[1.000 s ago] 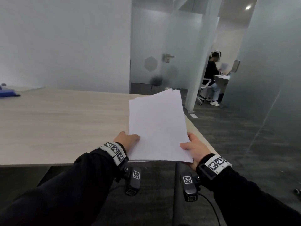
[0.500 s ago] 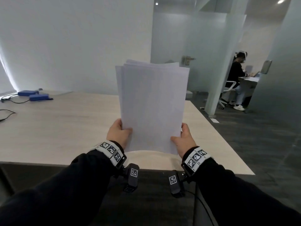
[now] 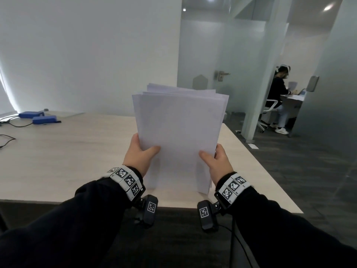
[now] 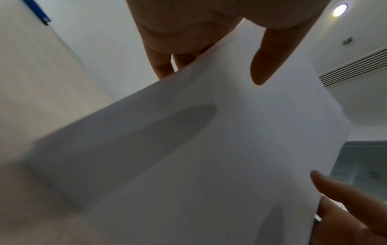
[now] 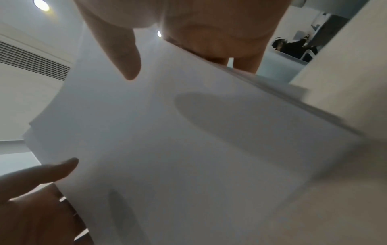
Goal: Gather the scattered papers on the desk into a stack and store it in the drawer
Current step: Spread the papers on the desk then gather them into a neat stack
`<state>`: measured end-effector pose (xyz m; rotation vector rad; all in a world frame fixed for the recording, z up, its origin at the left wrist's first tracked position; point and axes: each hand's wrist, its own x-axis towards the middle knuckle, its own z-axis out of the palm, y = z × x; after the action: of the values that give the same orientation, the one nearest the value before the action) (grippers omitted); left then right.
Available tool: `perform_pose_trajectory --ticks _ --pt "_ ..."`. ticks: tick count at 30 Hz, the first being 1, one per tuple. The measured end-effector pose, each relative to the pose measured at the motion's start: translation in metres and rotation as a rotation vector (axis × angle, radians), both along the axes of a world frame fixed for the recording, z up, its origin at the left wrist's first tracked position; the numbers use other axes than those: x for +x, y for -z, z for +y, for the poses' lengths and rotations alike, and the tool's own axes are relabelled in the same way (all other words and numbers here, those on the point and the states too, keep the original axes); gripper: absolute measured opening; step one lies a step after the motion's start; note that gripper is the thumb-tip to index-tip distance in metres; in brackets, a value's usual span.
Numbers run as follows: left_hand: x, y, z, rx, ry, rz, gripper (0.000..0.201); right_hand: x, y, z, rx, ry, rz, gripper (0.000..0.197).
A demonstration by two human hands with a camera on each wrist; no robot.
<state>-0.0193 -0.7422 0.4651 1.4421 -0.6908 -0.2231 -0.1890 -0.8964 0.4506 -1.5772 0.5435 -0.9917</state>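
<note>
Before you lies a pale wood-grain tabletop point(image 3: 77, 155). Near its far left corner two blue boxes point(image 3: 37, 117) sit side by side, and black cables point(image 3: 7, 141) trail along the left edge.

Matt white paper sheets point(image 3: 178, 136) stand over a desk point(image 3: 67, 151) of pale, smooth wood-grain laminate, with blue plastic boxes point(image 3: 37, 117) at far left, frosted glass partitions point(image 3: 201, 60) and dark, rough carpet point(image 3: 301, 171) at right.

Paper stack point(image 3: 178, 136): plain white sheets, held upright, bottom edge on desk point(image 3: 58, 161) near its front edge, top edges fanned unevenly.
</note>
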Motion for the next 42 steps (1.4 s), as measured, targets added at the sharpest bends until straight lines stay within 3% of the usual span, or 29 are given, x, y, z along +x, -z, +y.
perform_pose_trajectory --ticks 9,14,17,21,30,34,37,42 --pt "0.0 -0.067 -0.004 -0.1 0.001 -0.09 0.071 0.019 -0.067 -0.006 -0.075 0.067 -0.162 0.018" --pt "-0.005 -0.082 -0.002 -0.124 0.02 -0.122 0.073 0.018 -0.085 -0.006 -0.047 0.042 -0.229 0.021" --pt "-0.006 -0.087 -0.003 -0.145 0.021 -0.096 0.07 0.014 -0.098 -0.007 -0.042 0.04 -0.263 0.012" --pt "-0.008 -0.091 -0.003 -0.159 0.033 -0.057 0.061 0.01 -0.11 -0.003 -0.049 0.042 -0.254 0.023" --pt "-0.009 -0.1 -0.005 -0.158 0.036 -0.031 0.047 0.013 -0.114 0.0 -0.082 0.14 -0.198 0.027" --pt "-0.007 -0.121 -0.006 -0.045 -0.073 0.012 0.071 0.012 -0.128 0.001 -0.031 0.196 -0.17 0.051" --pt "-0.004 -0.13 -0.009 0.004 -0.119 0.044 0.067 0.01 -0.138 0.001 -0.018 0.259 -0.067 0.064" --pt "-0.003 -0.13 -0.013 0.044 -0.146 0.03 0.043 0.012 -0.139 0.0 0.035 0.278 -0.044 0.049"
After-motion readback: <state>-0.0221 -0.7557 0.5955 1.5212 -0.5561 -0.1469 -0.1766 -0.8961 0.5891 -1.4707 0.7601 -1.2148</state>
